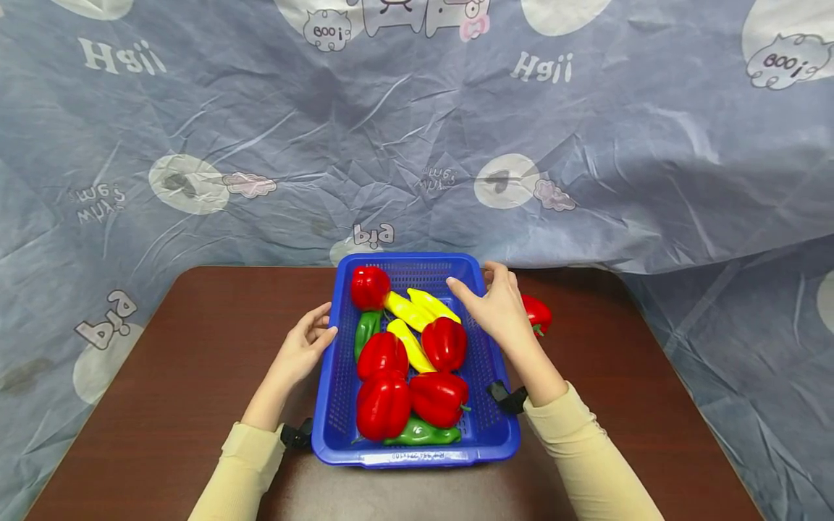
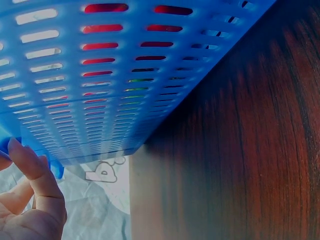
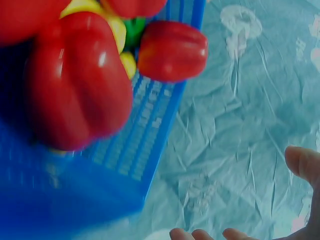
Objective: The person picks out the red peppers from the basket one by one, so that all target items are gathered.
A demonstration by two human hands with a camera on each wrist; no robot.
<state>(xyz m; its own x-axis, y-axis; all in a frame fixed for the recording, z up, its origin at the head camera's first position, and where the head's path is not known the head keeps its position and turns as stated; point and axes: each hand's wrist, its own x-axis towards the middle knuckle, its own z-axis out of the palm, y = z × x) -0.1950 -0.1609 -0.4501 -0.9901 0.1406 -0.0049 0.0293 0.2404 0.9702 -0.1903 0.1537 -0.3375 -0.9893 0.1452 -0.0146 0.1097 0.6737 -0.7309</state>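
A blue plastic basket (image 1: 417, 459) with slotted walls holds several red bell peppers (image 1: 383, 405), yellow peppers (image 1: 407, 311) and green peppers (image 1: 423, 432). My left hand (image 1: 301, 347) is at the basket's left side, thumb and fingers pinching the rim. In the left wrist view, the bent fingers (image 2: 42, 180) overlap a blue edge beside the slotted wall. Over the far right corner, my right hand (image 1: 498, 304) has thumb and fingers spread apart, with nothing between them. The right wrist view shows its fingertips (image 3: 200, 234) away from the basket wall.
Another red bell pepper (image 1: 537, 314) lies on the brown wooden table (image 1: 625, 376), just right of my right hand and partly hidden by it. A grey-blue printed cloth (image 1: 404, 145) hangs behind the table's far edge.
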